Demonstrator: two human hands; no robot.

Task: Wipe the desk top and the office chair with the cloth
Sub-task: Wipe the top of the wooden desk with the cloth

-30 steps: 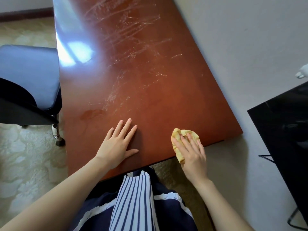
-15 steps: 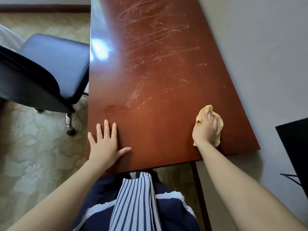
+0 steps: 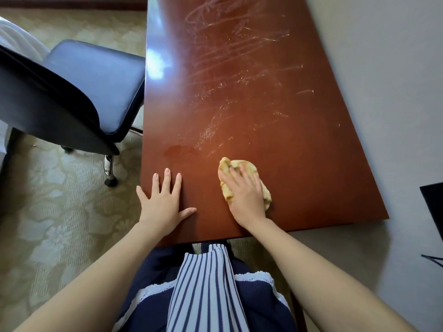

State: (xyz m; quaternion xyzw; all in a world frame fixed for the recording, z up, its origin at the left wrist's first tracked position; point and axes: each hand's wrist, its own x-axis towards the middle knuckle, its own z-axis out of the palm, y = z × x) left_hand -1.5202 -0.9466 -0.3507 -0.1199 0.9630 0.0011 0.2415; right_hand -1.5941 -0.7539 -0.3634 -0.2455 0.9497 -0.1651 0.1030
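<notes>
The reddish-brown desk top (image 3: 263, 92) runs away from me, with pale streaks across its middle and a dull smear near the left front. My right hand (image 3: 244, 192) lies on the bunched yellow cloth (image 3: 266, 197) near the desk's front edge, fingers curved over the wad and pressing it onto the wood. Flat on the desk at the front left corner, my left hand (image 3: 163, 204) has its fingers spread and holds nothing. The dark blue office chair (image 3: 96, 75) stands left of the desk, its seat close to the desk's edge.
A grey wall (image 3: 383, 68) borders the desk's right side. A black object (image 3: 434, 204) juts in at the right edge. Patterned beige carpet (image 3: 60, 212) covers the floor on the left. The chair's caster (image 3: 110, 182) sits near the desk's front left corner.
My right hand has slid the cloth leftward from near the desk's right edge toward the middle front. My left hand has stayed flat at the front left corner.
</notes>
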